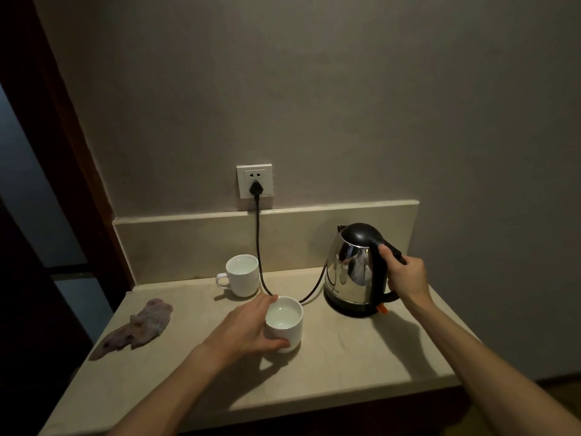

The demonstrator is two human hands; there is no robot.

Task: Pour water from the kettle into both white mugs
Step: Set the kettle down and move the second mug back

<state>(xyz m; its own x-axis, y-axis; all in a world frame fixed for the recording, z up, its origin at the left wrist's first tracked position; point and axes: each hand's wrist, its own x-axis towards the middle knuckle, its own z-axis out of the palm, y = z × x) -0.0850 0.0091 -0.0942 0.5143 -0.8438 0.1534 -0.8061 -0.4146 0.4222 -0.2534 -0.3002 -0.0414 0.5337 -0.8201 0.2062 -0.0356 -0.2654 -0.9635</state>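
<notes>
Beige counter [345,366]: upright kettle [353,272] (spout far-left), handle gripped by right hand [407,276]; left hand [248,328] wraps near mug [284,324]; both it and far mug [242,276] hold water.

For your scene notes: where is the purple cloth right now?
In the head view, the purple cloth lies crumpled on the counter's left side, left of the left hand holding a mug.

Right of centre: steel kettle [356,272] upright on its base, handle gripped by right hand [405,278]. Lower centre: left hand [248,328] wrapped around near mug [284,322], water inside. Far mug [242,275] behind, centre-left.
</notes>
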